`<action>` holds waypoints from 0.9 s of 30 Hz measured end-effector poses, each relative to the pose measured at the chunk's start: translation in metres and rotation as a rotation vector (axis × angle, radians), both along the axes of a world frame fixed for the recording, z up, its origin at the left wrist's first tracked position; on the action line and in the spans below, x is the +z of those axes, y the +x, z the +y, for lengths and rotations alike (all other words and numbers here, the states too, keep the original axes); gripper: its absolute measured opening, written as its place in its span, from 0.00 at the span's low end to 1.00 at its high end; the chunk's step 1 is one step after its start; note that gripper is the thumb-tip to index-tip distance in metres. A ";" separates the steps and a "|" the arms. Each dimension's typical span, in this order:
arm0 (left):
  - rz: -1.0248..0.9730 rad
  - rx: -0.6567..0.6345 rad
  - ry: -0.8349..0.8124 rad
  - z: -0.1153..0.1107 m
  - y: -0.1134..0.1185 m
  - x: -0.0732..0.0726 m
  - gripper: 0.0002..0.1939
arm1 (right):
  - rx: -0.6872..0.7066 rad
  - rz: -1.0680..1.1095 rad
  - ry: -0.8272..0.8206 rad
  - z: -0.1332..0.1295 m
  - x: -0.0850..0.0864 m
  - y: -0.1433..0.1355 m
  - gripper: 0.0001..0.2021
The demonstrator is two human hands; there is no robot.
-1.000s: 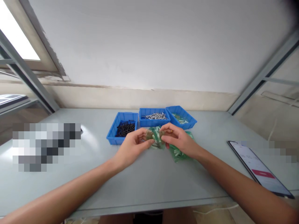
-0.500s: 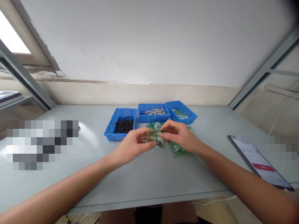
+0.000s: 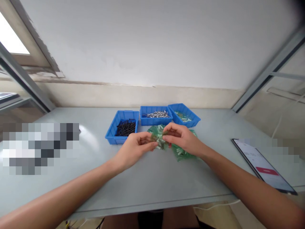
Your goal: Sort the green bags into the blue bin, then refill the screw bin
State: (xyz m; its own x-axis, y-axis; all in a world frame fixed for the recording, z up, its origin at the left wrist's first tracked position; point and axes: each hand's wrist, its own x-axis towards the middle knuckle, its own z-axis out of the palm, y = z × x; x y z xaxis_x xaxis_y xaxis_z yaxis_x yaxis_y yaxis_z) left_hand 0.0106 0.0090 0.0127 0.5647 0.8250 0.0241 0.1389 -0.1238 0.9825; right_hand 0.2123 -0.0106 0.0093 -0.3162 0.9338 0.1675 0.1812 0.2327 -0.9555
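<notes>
Between my two hands is a small see-through plastic bag (image 3: 162, 145) with small pale and dark pieces in it. My left hand (image 3: 135, 148) pinches its left side between thumb and fingers. On the bag's upper right edge, the thumb and fingers of my right hand (image 3: 182, 137) are pressed together. Behind and under the hands lies green plastic packaging (image 3: 181, 153) holding several white, plug-like pieces. Part of it is covered by my right hand, and whether it is one bag or more I cannot tell.
Beyond my hands stand a blue bin (image 3: 110, 137) of black screws, a blue bin (image 3: 156, 121) of silver, nail-like pieces, and a tilted blue bin (image 3: 193, 122) with pale pieces and greenish plastic. A tablet-like screen (image 3: 265, 168) lies right. A blurred-out object (image 3: 40, 148) is left.
The small bag has shifted slightly between my fingers, and its contents look rearranged. Both hands keep their grip in nearly the same place. The whole view has moved a little.
</notes>
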 end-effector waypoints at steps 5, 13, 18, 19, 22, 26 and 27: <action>-0.124 -0.056 -0.119 0.000 0.001 0.000 0.16 | -0.063 0.047 0.054 0.004 -0.003 0.001 0.06; -0.044 -0.009 -0.065 -0.002 0.001 0.002 0.09 | -0.104 0.027 0.084 0.001 -0.002 0.001 0.05; -0.011 0.029 -0.054 0.000 0.002 0.000 0.04 | -0.083 -0.057 0.084 -0.001 -0.002 -0.001 0.07; -0.007 0.028 -0.051 0.000 0.002 0.000 0.04 | -0.083 -0.065 0.085 -0.001 -0.002 0.000 0.07; 0.005 0.023 -0.039 0.000 0.002 -0.001 0.03 | -0.087 -0.075 0.088 0.000 -0.003 0.000 0.08; -0.006 -0.027 -0.061 0.000 0.001 -0.002 0.04 | -0.079 -0.070 0.085 0.000 -0.004 0.000 0.07; -0.017 -0.050 -0.073 0.000 0.001 -0.002 0.05 | -0.078 -0.063 0.084 0.000 -0.005 0.000 0.07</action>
State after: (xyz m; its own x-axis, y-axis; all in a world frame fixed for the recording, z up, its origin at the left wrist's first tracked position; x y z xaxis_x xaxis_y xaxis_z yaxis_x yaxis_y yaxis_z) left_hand 0.0115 0.0094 0.0107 0.6052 0.7957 -0.0253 0.1176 -0.0580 0.9914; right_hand 0.2120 -0.0107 0.0047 -0.2557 0.9395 0.2278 0.2614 0.2941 -0.9194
